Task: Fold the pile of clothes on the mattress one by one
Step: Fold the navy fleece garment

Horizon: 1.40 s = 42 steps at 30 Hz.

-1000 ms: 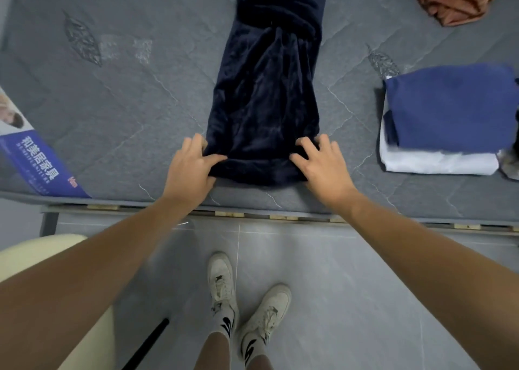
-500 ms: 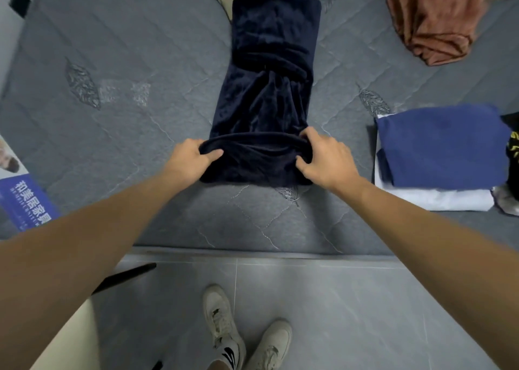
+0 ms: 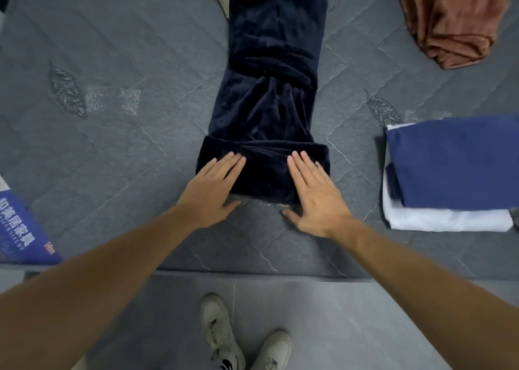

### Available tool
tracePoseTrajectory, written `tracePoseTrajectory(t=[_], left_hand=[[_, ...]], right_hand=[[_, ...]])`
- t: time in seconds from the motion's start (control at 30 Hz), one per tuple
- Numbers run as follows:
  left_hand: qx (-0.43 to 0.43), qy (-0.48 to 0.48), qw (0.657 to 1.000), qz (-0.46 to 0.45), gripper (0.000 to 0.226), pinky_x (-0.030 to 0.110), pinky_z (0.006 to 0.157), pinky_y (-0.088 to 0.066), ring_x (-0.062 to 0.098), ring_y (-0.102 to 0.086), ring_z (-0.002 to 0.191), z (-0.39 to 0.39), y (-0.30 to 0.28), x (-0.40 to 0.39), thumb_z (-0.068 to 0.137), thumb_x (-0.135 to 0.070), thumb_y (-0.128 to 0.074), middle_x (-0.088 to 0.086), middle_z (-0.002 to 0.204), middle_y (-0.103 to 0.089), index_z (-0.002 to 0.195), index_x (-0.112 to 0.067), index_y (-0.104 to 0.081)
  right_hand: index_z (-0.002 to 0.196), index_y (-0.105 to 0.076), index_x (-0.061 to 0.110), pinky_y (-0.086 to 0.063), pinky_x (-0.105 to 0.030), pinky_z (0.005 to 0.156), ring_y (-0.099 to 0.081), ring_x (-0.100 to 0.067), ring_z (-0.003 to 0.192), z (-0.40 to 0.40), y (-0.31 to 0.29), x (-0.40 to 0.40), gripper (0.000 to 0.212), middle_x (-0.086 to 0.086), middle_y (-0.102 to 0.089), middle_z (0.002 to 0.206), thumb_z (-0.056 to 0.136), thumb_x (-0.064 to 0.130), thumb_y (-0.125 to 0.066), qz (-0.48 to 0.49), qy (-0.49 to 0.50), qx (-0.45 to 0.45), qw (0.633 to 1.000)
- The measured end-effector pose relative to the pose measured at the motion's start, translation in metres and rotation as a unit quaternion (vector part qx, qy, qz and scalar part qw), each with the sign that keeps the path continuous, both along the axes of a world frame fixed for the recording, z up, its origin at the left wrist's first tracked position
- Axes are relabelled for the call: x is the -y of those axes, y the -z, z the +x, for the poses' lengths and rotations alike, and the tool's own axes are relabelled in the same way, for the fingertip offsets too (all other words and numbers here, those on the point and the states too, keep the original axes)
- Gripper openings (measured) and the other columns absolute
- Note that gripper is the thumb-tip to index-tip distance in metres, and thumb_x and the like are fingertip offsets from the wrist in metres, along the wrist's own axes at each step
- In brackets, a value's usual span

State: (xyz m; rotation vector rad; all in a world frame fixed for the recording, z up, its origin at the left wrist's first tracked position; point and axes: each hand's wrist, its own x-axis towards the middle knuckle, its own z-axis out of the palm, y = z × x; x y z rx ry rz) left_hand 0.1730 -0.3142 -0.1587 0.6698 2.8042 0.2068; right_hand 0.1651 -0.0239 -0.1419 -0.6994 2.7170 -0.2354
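grey quilted mattress carries a dark navy garment at its middle. left hand and right hand, fingers straight, press flat on its folded near end.

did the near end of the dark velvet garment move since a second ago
Yes. The near end of the dark velvet garment has been folded away from the mattress front edge; left hand and right hand now press it flat.
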Motion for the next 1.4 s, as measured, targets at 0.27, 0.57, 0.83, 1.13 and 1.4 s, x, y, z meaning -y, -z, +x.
tracePoseTrajectory(t=[0.27, 0.57, 0.83, 1.13, 1.4], left_hand=[[0.007, -0.046, 0.999, -0.01, 0.118, 0.04, 0.13, -0.005, 0.02, 0.013, 0.159, -0.045, 0.04, -0.011, 0.088, -0.054, -0.068, 0.007, 0.173, 0.013, 0.164, -0.007, 0.01], [0.063, 0.019, 0.994, 0.091, 0.103, 0.036, 0.123, -0.034, 0.018, -0.035, 0.152, -0.081, 0.003, 0.03, 0.075, -0.021, -0.088, 0.003, 0.167, -0.03, 0.162, -0.015, -0.031], [0.231, -0.148, 0.901, 0.337, 0.037, 0.029, 0.08, -0.058, 0.012, -0.074, 0.092, -0.231, -0.113, 0.044, 0.077, 0.0, -0.083, -0.007, 0.095, -0.077, 0.103, -0.023, -0.074], [0.075, -0.372, 0.858, 0.347, 0.073, 0.039, 0.111, -0.046, 0.024, -0.055, 0.125, -0.399, -0.126, 0.0, 0.089, -0.028, -0.08, 0.006, 0.137, -0.056, 0.15, -0.015, -0.041], [-0.005, -0.236, 0.965, 0.112, 0.062, 0.057, 0.123, -0.023, 0.044, -0.02, 0.151, -0.389, -0.037, -0.037, 0.108, -0.05, -0.032, 0.014, 0.171, -0.012, 0.165, -0.035, -0.011]], right_hand=[[0.165, 0.013, 0.017, -0.002, -0.036, 0.13, 0.017, -0.019, 0.159, -0.039, 0.04, 0.002, 0.128, -0.001, 0.019, 0.173, 0.081, 0.028, -0.084, 0.044, 0.024, 0.023, 0.998], [0.161, -0.033, 0.029, -0.034, -0.032, 0.123, -0.027, -0.011, 0.155, -0.073, -0.008, 0.0, 0.098, 0.007, -0.031, 0.168, 0.076, 0.012, -0.078, -0.097, 0.109, 0.131, 0.981], [0.105, -0.066, 0.042, -0.054, -0.029, 0.087, -0.069, -0.004, 0.096, -0.21, -0.105, -0.027, 0.055, 0.017, -0.073, 0.099, 0.062, 0.025, -0.095, -0.216, 0.223, 0.242, 0.919], [0.151, -0.041, 0.024, -0.047, -0.044, 0.104, -0.048, -0.03, 0.131, -0.373, -0.126, -0.011, 0.077, -0.006, -0.049, 0.141, 0.086, 0.038, -0.08, -0.133, 0.326, -0.034, 0.935], [0.165, -0.003, 0.04, 0.001, -0.055, 0.129, 0.006, -0.027, 0.161, -0.363, -0.032, 0.046, 0.066, -0.006, -0.001, 0.175, 0.106, 0.062, -0.021, -0.052, 0.263, -0.032, 0.963]])
